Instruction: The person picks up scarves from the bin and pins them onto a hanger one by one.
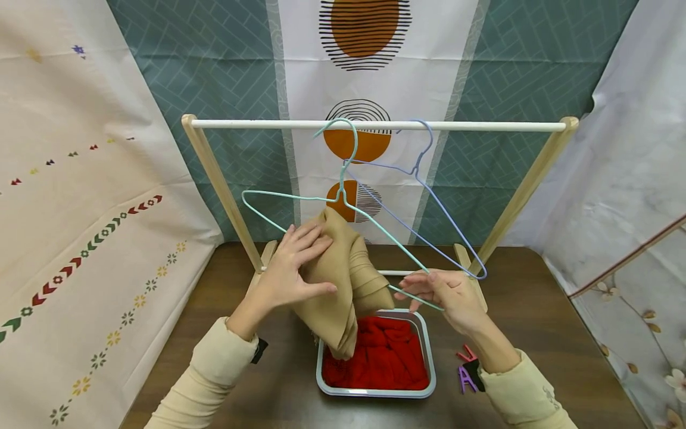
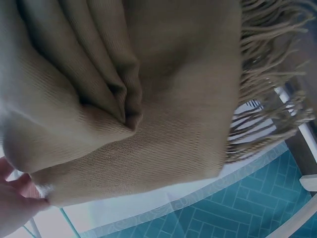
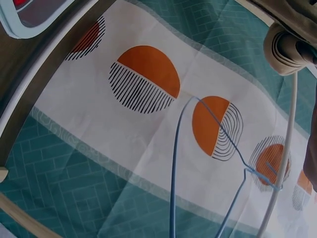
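A tan fringed scarf [image 1: 327, 280] hangs bunched within a mint-green hanger [image 1: 383, 229], and its fringe shows in the left wrist view. My left hand [image 1: 292, 262] rests its fingers on the scarf's upper left, near the hanger's left arm, with the thumb held apart. At the hanger's right corner, my right hand [image 1: 450, 295] pinches the wire between thumb and fingers. The hanger's hook is at the white rod [image 1: 236, 124]; I cannot tell whether the rod bears its weight. Behind and to the right, a blue hanger [image 1: 445, 208] hangs bare from the rod.
A grey-rimmed basin [image 1: 375, 393] with red fabric [image 1: 375, 357] stands on the brown table [image 1: 284, 387] below the scarf. Red and purple clothespins [image 1: 466, 379] lie near my right sleeve. Wooden posts [image 1: 214, 179] carry the rod, before a patterned curtain [image 1: 514, 77].
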`<state>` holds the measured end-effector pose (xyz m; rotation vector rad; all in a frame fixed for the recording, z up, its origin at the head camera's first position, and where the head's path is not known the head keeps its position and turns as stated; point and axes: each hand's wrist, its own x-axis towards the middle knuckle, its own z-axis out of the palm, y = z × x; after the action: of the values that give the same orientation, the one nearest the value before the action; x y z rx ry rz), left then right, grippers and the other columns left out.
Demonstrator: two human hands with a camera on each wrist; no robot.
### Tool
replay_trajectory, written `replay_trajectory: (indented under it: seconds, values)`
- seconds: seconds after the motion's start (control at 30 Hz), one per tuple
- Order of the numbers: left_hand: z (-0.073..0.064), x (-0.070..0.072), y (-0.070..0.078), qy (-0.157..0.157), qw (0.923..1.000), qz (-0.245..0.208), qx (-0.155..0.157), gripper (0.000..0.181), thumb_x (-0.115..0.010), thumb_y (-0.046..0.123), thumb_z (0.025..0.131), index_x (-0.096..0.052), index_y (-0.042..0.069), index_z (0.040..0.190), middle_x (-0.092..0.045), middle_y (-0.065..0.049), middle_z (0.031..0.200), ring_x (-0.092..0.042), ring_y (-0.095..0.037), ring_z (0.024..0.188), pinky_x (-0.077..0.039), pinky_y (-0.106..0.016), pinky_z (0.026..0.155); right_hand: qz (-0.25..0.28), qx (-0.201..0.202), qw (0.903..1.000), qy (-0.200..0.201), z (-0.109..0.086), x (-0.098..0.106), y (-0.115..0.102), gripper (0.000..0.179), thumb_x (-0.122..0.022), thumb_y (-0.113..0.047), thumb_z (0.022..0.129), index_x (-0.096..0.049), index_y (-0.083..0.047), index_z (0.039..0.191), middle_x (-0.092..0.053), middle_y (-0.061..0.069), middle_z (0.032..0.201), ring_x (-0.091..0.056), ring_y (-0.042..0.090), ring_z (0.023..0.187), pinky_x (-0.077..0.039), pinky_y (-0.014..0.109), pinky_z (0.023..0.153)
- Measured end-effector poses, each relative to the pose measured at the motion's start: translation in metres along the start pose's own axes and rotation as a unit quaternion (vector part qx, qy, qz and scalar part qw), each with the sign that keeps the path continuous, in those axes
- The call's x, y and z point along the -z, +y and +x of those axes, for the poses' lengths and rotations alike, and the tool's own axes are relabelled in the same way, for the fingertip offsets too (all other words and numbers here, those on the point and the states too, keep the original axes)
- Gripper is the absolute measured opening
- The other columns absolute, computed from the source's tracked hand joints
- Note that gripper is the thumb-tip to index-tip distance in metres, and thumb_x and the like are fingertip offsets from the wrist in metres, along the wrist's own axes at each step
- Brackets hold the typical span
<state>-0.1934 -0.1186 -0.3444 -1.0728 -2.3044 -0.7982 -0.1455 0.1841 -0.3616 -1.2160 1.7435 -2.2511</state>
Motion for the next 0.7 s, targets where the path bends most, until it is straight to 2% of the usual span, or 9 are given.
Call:
replay_trajectory:
  seconds: [0.07, 0.17, 0.27, 0.37, 0.43, 0.57, 0.63, 0.7]
  values:
    - [-0.002, -0.001, 0.002, -0.026, 0.9991, 0.03, 0.012, 0.095, -0.042, 0.08, 0.068, -0.052, 0.008, 0.129, -0.034, -0.014, 0.142, -0.025, -0.03, 0.132, -0.01, -0.061, 0.102, -0.003, 0.006, 1.0, 0.001, 0.0, 0.001, 0.0, 0.038, -0.027, 0.002, 0.098, -0.063, 0.001, 0.109, -0.066, 0.012, 0.102, -0.065, 0.028, 0.088, -0.053, 0.032, 0.061]
    - [-0.004, -0.004, 0.005, -0.046, 0.9963, 0.064, 0.036, 0.102, -0.04, 0.085, 0.064, -0.042, 0.013, 0.137, -0.022, -0.014, 0.148, -0.014, -0.031, 0.136, -0.005, -0.065, 0.099, -0.005, 0.013, 0.9999, -0.001, 0.0, 0.002, 0.001, 0.037, -0.027, 0.0, 0.099, -0.063, 0.002, 0.11, -0.066, 0.012, 0.104, -0.064, 0.027, 0.089, -0.052, 0.033, 0.059]
    - [-0.005, -0.01, 0.009, -0.045, 0.9929, 0.089, 0.065, 0.105, -0.051, 0.082, 0.06, -0.036, 0.017, 0.14, -0.016, -0.015, 0.149, -0.007, -0.031, 0.137, -0.004, -0.066, 0.098, -0.003, 0.014, 0.9999, 0.001, 0.001, 0.001, 0.001, 0.037, -0.028, -0.001, 0.099, -0.062, 0.003, 0.11, -0.066, 0.011, 0.105, -0.064, 0.027, 0.09, -0.052, 0.034, 0.059]
    - [-0.004, -0.016, 0.014, -0.025, 0.9895, 0.112, 0.088, 0.101, -0.065, 0.071, 0.059, -0.037, 0.02, 0.14, -0.017, -0.017, 0.148, -0.005, -0.03, 0.137, -0.005, -0.067, 0.098, 0.002, 0.011, 0.9999, 0.004, 0.001, 0.0, 0.0, 0.036, -0.028, -0.001, 0.099, -0.063, 0.003, 0.109, -0.066, 0.01, 0.105, -0.064, 0.027, 0.09, -0.052, 0.034, 0.06]
    - [-0.004, -0.02, 0.016, -0.004, 0.987, 0.128, 0.096, 0.094, -0.07, 0.062, 0.061, -0.039, 0.02, 0.139, -0.02, -0.019, 0.146, -0.009, -0.032, 0.136, -0.008, -0.066, 0.098, 0.005, 0.008, 0.9999, 0.007, 0.001, -0.001, 0.0, 0.036, -0.029, -0.002, 0.099, -0.062, 0.003, 0.109, -0.065, 0.011, 0.105, -0.064, 0.027, 0.091, -0.052, 0.034, 0.061]
    - [-0.004, -0.026, 0.018, 0.045, 0.9838, 0.146, 0.093, 0.076, -0.071, 0.049, 0.068, -0.047, 0.018, 0.133, -0.031, -0.023, 0.138, -0.028, -0.037, 0.125, -0.022, -0.059, 0.097, 0.003, 0.001, 0.9999, 0.012, 0.002, -0.003, -0.001, 0.035, -0.03, -0.003, 0.099, -0.063, 0.002, 0.11, -0.065, 0.012, 0.105, -0.064, 0.026, 0.091, -0.053, 0.032, 0.062]
    - [-0.005, -0.028, 0.019, 0.065, 0.9833, 0.145, 0.089, 0.067, -0.07, 0.04, 0.071, -0.05, 0.016, 0.131, -0.036, -0.024, 0.13, -0.038, -0.038, 0.113, -0.033, -0.055, 0.09, 0.0, 0.002, 0.9999, 0.014, 0.002, -0.003, -0.001, 0.035, -0.03, -0.004, 0.099, -0.063, 0.001, 0.11, -0.065, 0.012, 0.105, -0.064, 0.027, 0.091, -0.053, 0.032, 0.063]
    - [-0.006, -0.03, 0.019, 0.084, 0.9848, 0.125, 0.087, 0.061, -0.069, 0.028, 0.073, -0.051, 0.013, 0.13, -0.04, -0.023, 0.121, -0.045, -0.037, 0.102, -0.04, -0.05, 0.081, -0.005, 0.003, 0.9998, 0.02, 0.003, -0.003, -0.001, 0.036, -0.03, -0.004, 0.099, -0.064, -0.001, 0.109, -0.065, 0.012, 0.105, -0.064, 0.027, 0.091, -0.053, 0.033, 0.062]
